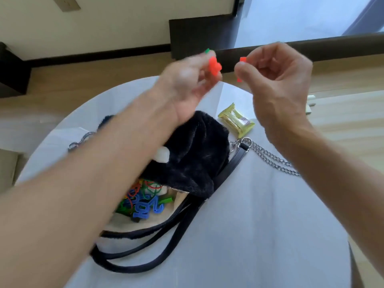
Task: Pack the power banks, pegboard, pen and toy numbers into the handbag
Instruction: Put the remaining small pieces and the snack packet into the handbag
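Observation:
A black furry handbag [193,154] lies open on the round white table [259,225]. Blue, green and red toy numbers [145,204] show inside its cream lining. My left hand [187,80] is raised above the bag's far side and grips orange toy numbers [215,66] with a green piece at the fingertips. My right hand [276,80] is raised beside it and pinches another orange toy number [242,61] between thumb and forefinger. My left forearm hides part of the bag. Power banks, pegboard and pen are not visible.
A yellow-green foil packet [236,121] lies just beyond the bag. The bag's black straps [145,252] loop toward me, and its silver chain [274,161] trails to the right. Wooden floor and a dark skirting board lie past the table's edge.

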Tool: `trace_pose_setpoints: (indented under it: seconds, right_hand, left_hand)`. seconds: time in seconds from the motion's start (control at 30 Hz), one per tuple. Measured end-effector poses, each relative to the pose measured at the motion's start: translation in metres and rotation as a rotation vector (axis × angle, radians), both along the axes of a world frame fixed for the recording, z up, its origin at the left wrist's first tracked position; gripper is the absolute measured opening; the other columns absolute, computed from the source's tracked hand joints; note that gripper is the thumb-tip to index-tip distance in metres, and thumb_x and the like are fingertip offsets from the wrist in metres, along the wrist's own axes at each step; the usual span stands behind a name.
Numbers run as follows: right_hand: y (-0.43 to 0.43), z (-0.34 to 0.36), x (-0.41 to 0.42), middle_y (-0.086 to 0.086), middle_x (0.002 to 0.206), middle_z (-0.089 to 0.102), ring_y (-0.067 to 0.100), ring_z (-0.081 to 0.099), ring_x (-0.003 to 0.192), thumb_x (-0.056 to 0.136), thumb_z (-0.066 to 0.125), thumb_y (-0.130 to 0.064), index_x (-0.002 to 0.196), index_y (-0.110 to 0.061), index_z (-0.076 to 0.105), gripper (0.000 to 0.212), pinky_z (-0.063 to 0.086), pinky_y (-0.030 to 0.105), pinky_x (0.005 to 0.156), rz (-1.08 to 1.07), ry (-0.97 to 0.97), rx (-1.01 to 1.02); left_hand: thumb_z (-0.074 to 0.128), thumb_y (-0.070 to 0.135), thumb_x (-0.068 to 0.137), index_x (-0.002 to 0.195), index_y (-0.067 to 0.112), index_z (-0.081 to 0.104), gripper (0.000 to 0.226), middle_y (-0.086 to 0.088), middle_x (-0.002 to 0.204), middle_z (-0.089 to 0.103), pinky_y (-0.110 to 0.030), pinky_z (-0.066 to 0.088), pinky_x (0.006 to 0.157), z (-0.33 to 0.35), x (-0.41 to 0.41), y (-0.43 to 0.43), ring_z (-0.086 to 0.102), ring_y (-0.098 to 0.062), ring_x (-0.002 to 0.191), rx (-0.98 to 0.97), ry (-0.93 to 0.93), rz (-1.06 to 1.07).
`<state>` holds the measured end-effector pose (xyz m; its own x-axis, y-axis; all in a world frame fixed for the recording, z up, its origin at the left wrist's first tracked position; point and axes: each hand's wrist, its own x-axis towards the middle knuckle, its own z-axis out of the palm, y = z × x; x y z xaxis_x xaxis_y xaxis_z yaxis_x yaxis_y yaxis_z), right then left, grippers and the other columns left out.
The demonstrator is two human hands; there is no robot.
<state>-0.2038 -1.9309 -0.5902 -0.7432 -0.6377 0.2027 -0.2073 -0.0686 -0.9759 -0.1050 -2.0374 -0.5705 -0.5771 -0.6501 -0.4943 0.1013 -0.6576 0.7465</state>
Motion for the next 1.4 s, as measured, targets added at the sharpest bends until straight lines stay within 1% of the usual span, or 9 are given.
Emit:
trace_pose_setpoints:
  seconds: [0.1,0.2,0.3,0.53,0.77,0.97,1.13,1.2,1.4]
  right_hand:
    - [0.018,0.015,0.035,0.002,0.074,0.071,0.016,0.064,0.067,0.081,0.078,-0.010,0.081,-0.011,0.070,0.009,0.051,0.030,0.065,0.055,0.037,0.040]
    - [0.041,0.013,0.067,-0.007,0.076,0.070,0.006,0.061,0.072,0.080,0.079,-0.010,0.078,-0.016,0.072,0.009,0.042,0.015,0.068,0.104,0.118,0.208]
    - [0.060,0.009,0.095,-0.003,0.087,0.062,0.019,0.060,0.089,0.079,0.080,-0.012,0.077,-0.017,0.075,0.008,0.045,0.025,0.075,0.191,0.247,0.292]
    - [0.085,-0.003,0.151,-0.004,0.094,0.057,0.019,0.061,0.086,0.079,0.081,-0.007,0.074,-0.024,0.073,0.020,0.050,0.032,0.071,0.655,0.244,0.409]
    - [0.089,-0.021,0.144,-0.003,0.085,0.068,0.013,0.063,0.080,0.084,0.063,-0.032,0.084,-0.023,0.071,0.012,0.048,0.021,0.075,0.468,-0.116,0.358]
    - [0.086,-0.052,0.081,-0.012,0.079,0.067,0.003,0.060,0.072,0.088,0.065,-0.016,0.082,-0.026,0.067,0.011,0.046,0.014,0.069,0.142,0.133,0.543]
    - [0.053,-0.080,0.028,0.005,0.115,0.053,0.013,0.054,0.096,0.086,0.062,-0.009,0.117,-0.018,0.059,0.032,0.045,0.016,0.082,0.018,0.416,0.744]
    - [0.039,-0.088,0.012,0.009,0.128,0.049,0.021,0.054,0.112,0.088,0.062,-0.009,0.127,-0.016,0.054,0.040,0.049,0.032,0.095,0.033,0.500,0.836]
    - [0.011,-0.107,-0.007,0.012,0.131,0.049,0.031,0.050,0.113,0.095,0.059,-0.027,0.111,-0.020,0.054,0.018,0.046,0.043,0.091,0.174,0.692,1.071]
  left_hand:
    - [0.041,0.008,0.101,0.102,0.001,0.058,0.018,-0.019,0.103,0.059,-0.028,0.054,0.090,0.013,0.013,0.052,0.060,-0.022,0.088,0.295,0.151,0.057]
    - [0.032,0.022,0.100,0.095,0.004,0.062,0.036,-0.015,0.082,0.067,-0.027,0.058,0.063,0.015,0.029,0.087,0.065,-0.021,0.063,0.489,0.099,0.177]
    - [0.036,0.036,0.103,0.073,0.016,0.055,0.041,-0.002,0.061,0.054,-0.025,0.046,0.060,0.011,0.055,0.106,0.051,-0.014,0.054,0.567,-0.003,0.310]
    - [0.046,0.043,0.103,0.087,0.013,0.065,0.039,0.004,0.058,0.058,-0.023,0.050,0.055,-0.017,0.145,0.140,0.051,-0.008,0.049,0.370,-0.414,0.299]
    - [0.045,0.035,0.105,0.075,0.013,0.060,0.040,0.000,0.065,0.054,-0.022,0.036,0.043,-0.048,0.173,0.113,0.043,-0.011,0.047,0.232,-0.649,0.299]
    - [0.042,0.022,0.098,0.120,0.006,0.063,0.034,-0.018,0.117,0.068,-0.047,0.054,0.096,-0.068,0.190,0.090,0.064,-0.032,0.101,0.008,-0.876,0.104]
    - [0.048,0.027,0.099,0.109,0.010,0.058,0.022,-0.004,0.107,0.060,-0.036,0.043,0.080,-0.061,0.199,0.087,0.054,-0.023,0.096,-0.415,-1.116,-0.085]
    - [0.048,0.024,0.099,0.099,0.012,0.051,0.012,-0.007,0.102,0.055,-0.035,0.036,0.074,-0.055,0.201,0.090,0.050,-0.023,0.091,-0.548,-1.153,-0.139]
    - [0.047,0.006,0.091,0.125,0.017,0.052,0.037,-0.003,0.116,0.052,-0.037,0.041,0.091,-0.053,0.212,0.096,0.050,-0.025,0.115,-0.600,-1.050,-0.246]
